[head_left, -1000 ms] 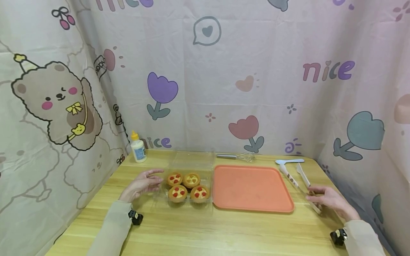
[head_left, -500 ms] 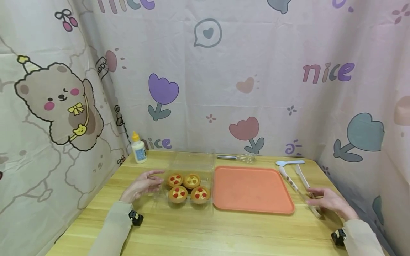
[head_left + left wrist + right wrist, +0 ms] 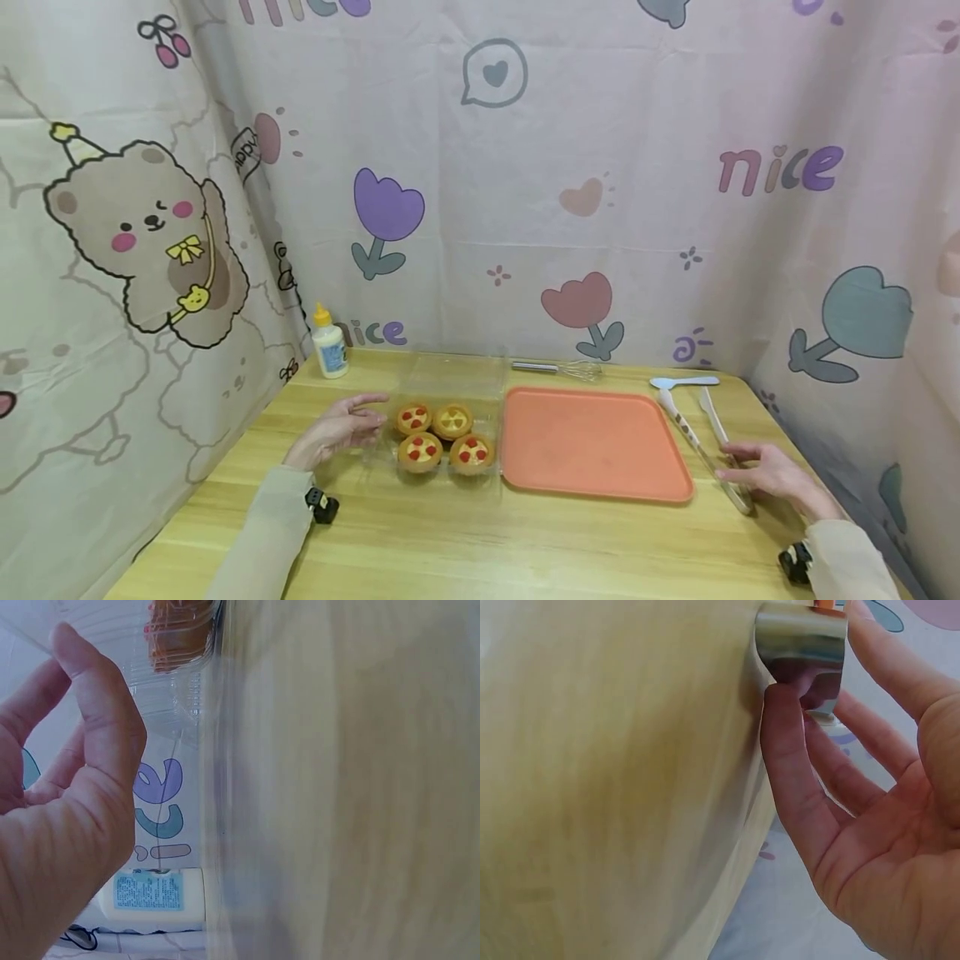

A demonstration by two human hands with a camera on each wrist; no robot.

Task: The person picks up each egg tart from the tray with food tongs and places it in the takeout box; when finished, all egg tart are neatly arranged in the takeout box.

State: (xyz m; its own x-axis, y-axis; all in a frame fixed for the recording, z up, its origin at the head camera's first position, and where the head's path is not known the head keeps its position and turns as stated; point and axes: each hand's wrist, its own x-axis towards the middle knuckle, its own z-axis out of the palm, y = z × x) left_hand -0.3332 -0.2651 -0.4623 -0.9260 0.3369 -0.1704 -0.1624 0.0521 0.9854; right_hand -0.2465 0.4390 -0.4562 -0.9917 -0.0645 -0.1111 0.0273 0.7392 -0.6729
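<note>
My left hand (image 3: 345,429) is at the left side of a clear plastic box (image 3: 497,417), its fingers relaxed and the thumb tip overlapping the plastic in the left wrist view. Inside sit several small tarts (image 3: 420,452), mostly red-topped and one yellow-topped. My right hand (image 3: 768,475) holds a pair of tongs (image 3: 684,421) near their bent metal end, thumb on one side and fingers on the other. The tongs lie along the table with their pale, brown-spotted arms spread and pointing away. In the right wrist view, fingertips meet the curved metal band (image 3: 802,634).
An orange tray (image 3: 596,446) lies between box and tongs. Behind it are a whisk (image 3: 558,367) and a pale blue spoon (image 3: 684,382). A white bottle with a yellow cap (image 3: 330,346) stands at the back left. A printed curtain (image 3: 480,208) borders the table (image 3: 525,550).
The head view shifts slightly, so everything sits a little further right. Both hands keep nearly the same places, and the box, tarts and tray stay put on the table.
</note>
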